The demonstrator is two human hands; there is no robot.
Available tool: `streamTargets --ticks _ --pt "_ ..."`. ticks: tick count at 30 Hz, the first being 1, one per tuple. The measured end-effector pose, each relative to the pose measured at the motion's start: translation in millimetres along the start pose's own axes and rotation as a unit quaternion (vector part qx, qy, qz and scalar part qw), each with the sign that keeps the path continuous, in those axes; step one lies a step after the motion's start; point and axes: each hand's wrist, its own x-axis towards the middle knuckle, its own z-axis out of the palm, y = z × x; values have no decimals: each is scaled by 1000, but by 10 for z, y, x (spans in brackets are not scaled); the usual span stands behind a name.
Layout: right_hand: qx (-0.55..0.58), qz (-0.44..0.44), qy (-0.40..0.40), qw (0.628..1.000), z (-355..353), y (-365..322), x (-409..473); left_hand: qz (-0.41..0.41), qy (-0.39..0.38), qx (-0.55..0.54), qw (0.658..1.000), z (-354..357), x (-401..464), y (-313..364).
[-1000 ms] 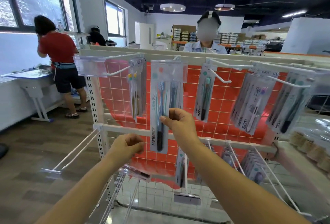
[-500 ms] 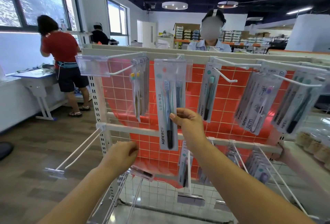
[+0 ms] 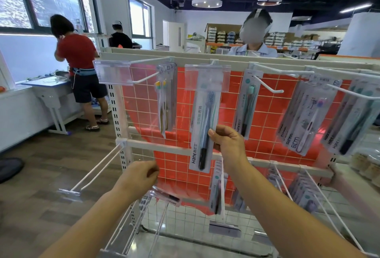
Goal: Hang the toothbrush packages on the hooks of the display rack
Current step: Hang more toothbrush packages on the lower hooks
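The right hand (image 3: 228, 144) pinches the lower edge of a toothbrush package (image 3: 202, 121) hanging in front of the display rack (image 3: 216, 60), its top behind a clear price tag (image 3: 207, 76) at the hook's tip. Best to steady the flat, glossy card and slide it back along the thin white hook. The left hand (image 3: 137, 177) is loosely curled; whether it holds anything I cannot tell.
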Motion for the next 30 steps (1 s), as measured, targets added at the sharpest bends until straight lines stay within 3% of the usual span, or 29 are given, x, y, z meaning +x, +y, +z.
streamTargets --ticks 5,16,23,25,30 --pt "-12 0 6 1000 24 6 52 -3 -2 -6 1000 41 16 -12" --pt "-31 72 118 990 52 -46 462 -23 -8 -15 1000 76 15 -78" --pt "-31 110 97 989 195 -44 529 -40 -22 -17 999 130 -25 -57" --pt "-63 92 108 988 190 -25 491 -43 -27 -19 999 132 -40 -38" --pt "-261 89 82 958 11 170 293 -29 -16 15 999 62 -53 105"
